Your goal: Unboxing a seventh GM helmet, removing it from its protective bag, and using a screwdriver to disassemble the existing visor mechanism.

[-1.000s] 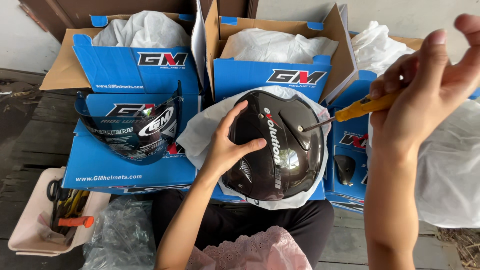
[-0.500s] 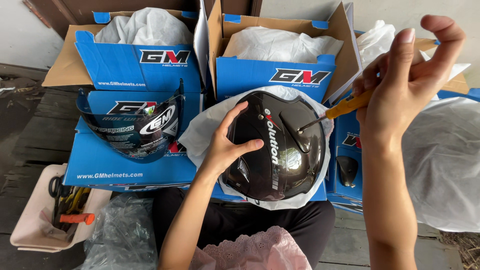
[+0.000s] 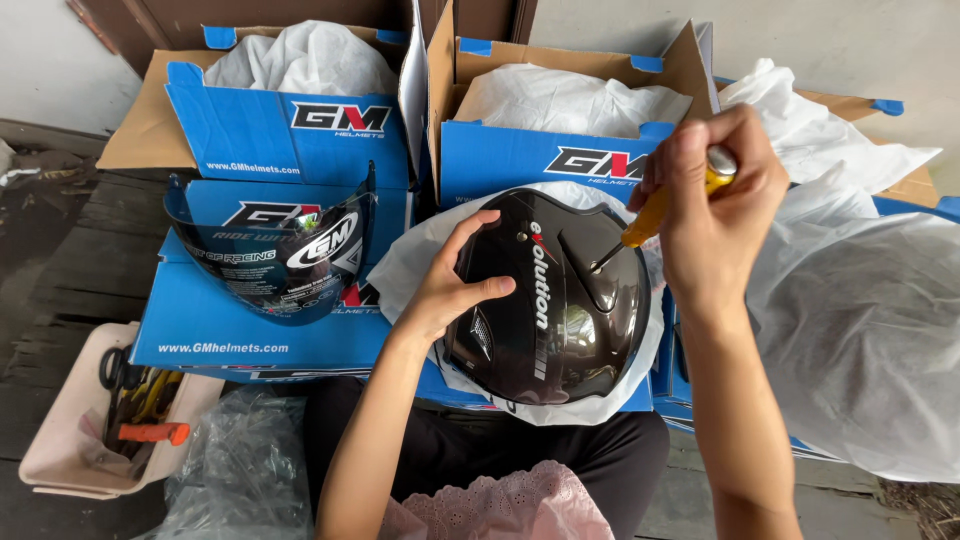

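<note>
Change first: a second ago our right hand [image 3: 718, 205] was up near the frame's 2 o'clock edge with the yellow-handled screwdriver [image 3: 660, 210] angled loosely toward the shell. Half a second ago it was swinging in. Now it's closed in a fist round the handle, and the tip is down on the dark glossy helmet [image 3: 555, 290] at about 2 o'clock on the shell, next to the raised ridge. We read that as the driver being seated on a fastener, though the screw head itself is too small to make out. So our call is that turning is the step in hand, not positioning.

Our left hand [image 3: 455, 285] hasn't moved across all three pictures. It's open, with the fingers spread and the palm pressed on the helmet's 9 o'clock side, bracing it (not gripping anything).

The helmet sits mid-frame on white wrapping [image 3: 420, 255], right above our lap, in front of the blue cardboard boxes [image 3: 280, 140]. It's in the same spot as before.

A loose tinted visor [image 3: 270, 255] leans on a box at 9 o'clock of the helmet, well apart from both hands. A beige tray of tools [image 3: 60, 440] sits at the frame's 8 o'clock, untouched, and crumpled clear plastic [image 3: 240, 470] lies just beside it.
</note>
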